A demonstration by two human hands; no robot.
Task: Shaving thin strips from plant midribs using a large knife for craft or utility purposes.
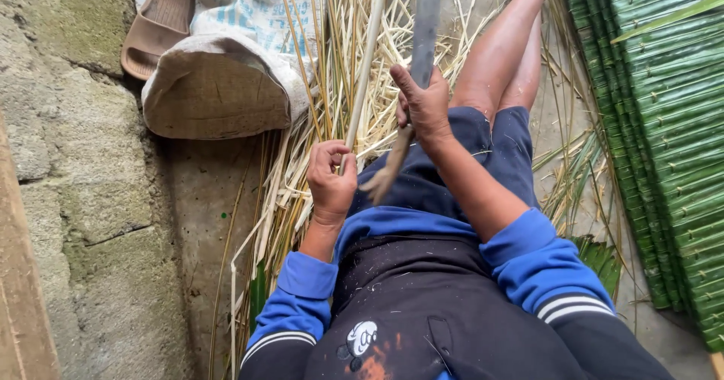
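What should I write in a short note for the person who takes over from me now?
Left hand: shut on the pale stick, low end over the lap.
Right hand: shut on the long knife, blade pointing away, beside the stick.
Done: dry strips lie on the floor; folded green leaves are stacked on the right.
Left: cannot tell how much of the stick is trimmed.

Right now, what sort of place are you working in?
Probably an informal ground-level craft spot beside a rough stone wall: pale split strips litter the floor, stacked green leaf panels lie alongside, and a sandal sits nearby.
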